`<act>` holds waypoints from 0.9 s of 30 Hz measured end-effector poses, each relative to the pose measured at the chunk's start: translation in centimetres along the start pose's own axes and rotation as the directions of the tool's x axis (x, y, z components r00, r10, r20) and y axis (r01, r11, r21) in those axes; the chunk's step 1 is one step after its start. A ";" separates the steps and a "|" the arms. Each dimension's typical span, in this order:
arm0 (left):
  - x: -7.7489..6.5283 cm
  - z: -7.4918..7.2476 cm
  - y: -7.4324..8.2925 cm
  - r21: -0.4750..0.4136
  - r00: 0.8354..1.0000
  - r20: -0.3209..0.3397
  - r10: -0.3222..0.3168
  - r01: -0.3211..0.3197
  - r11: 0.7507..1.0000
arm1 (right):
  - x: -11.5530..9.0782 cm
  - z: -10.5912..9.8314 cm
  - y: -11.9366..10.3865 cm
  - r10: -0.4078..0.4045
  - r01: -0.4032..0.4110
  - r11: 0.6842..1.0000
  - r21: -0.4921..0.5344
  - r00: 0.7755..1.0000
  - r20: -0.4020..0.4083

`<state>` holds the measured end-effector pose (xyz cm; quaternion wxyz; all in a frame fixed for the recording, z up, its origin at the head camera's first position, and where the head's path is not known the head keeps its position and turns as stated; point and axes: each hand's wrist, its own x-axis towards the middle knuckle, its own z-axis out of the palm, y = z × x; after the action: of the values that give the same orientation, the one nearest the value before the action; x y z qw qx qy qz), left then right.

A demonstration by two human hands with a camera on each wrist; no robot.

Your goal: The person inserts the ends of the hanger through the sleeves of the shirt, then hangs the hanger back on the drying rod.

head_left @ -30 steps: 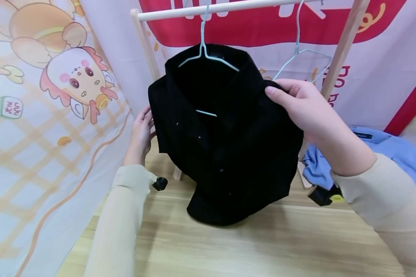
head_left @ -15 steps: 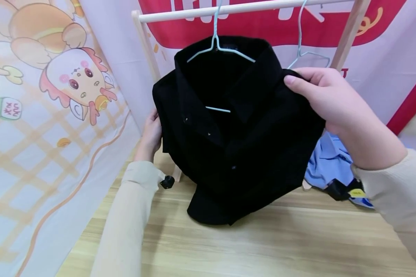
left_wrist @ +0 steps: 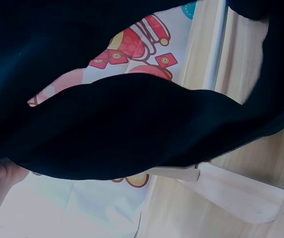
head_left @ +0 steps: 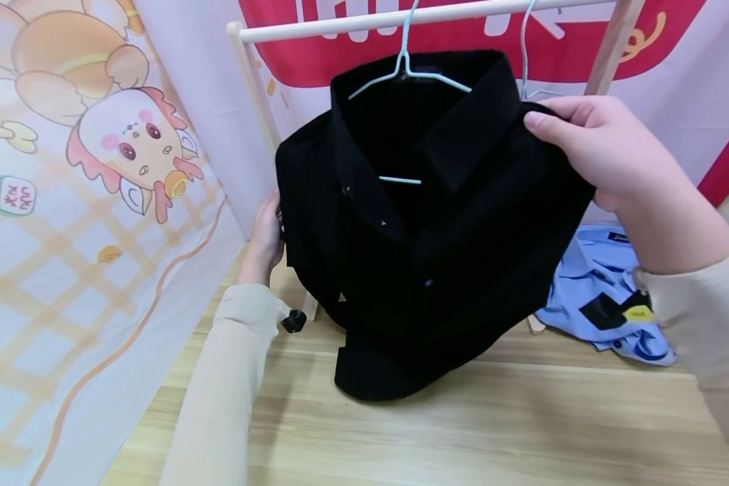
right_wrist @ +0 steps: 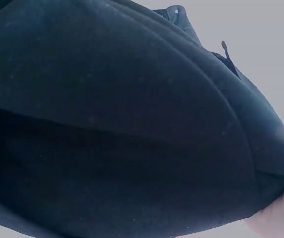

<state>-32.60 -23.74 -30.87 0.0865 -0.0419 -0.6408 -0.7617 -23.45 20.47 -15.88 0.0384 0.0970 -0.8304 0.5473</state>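
A black button-up shirt [head_left: 474, 223] hangs spread on a pale blue wire hanger [head_left: 404, 47], whose hook overlaps the rack's rail. My right hand [head_left: 613, 152] pinches the shirt's right-side shoulder, thumb in front. At the opposite side, my left hand [head_left: 268, 233] holds the shirt's edge, its fingers partly hidden behind the cloth. In the left wrist view, dark cloth [left_wrist: 117, 129] sags across the middle, with part of that hand at the lower left edge. Black fabric [right_wrist: 122, 124] fills most of the right wrist view.
A wooden rack rail [head_left: 340, 27] crosses above the shirt. Another wire hanger [head_left: 525, 57] hangs on it, behind my right hand. A folded blue shirt [head_left: 607, 290] lies on the wooden table [head_left: 462, 432] at the right. A cartoon-printed cloth [head_left: 115, 270] stands along the left.
The hanger and black shirt have slid rightward along the rail. My right hand has moved right and up with the shoulder. My left hand has shifted slightly right. More of the blue shirt shows.
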 end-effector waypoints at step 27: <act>0.3 0.2 0.0 0.070 0.998 -0.010 -0.055 0.056 0.996 | 1.1 10.9 -2.2 -0.045 -0.033 0.884 0.466 0.987 0.155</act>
<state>-32.92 -23.55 -30.76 0.0692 -0.0179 -0.6676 -0.7411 -23.59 9.58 -18.07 -0.0517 0.1500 -0.6742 0.7213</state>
